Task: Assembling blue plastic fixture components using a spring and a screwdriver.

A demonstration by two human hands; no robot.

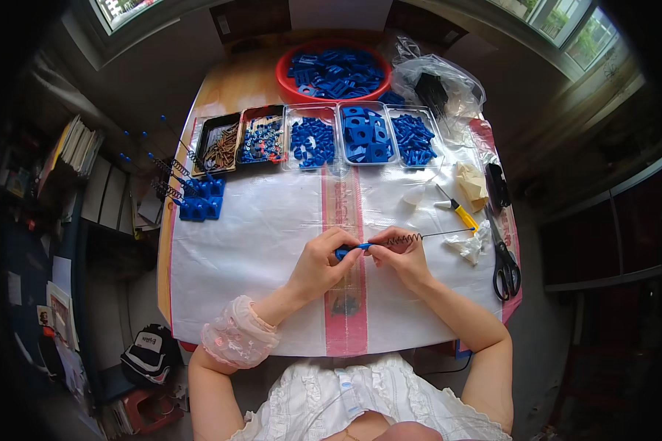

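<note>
Over the middle of the table, my left hand [321, 261] pinches a blue plastic part [340, 253]. My right hand [403, 259] meets it fingertip to fingertip, closed on the end of a black coiled spring [406, 239]. From the spring a thin dark rod runs out to the right, toward a yellow-handled tool [465, 217]. Fingers cover most of the joint between the blue part and the spring. At the left table edge stands a group of blue parts [201, 200] with black springs and blue-tipped rods leaning out of them.
A row of trays crosses the far side: brass-coloured screws [221, 153], small mixed pieces [262, 140] and several sorts of blue parts [366, 136]. Behind them sits a red basin [281, 77] heaped with blue parts. Black scissors [504, 268] and crumpled tissue [469, 246] lie at right.
</note>
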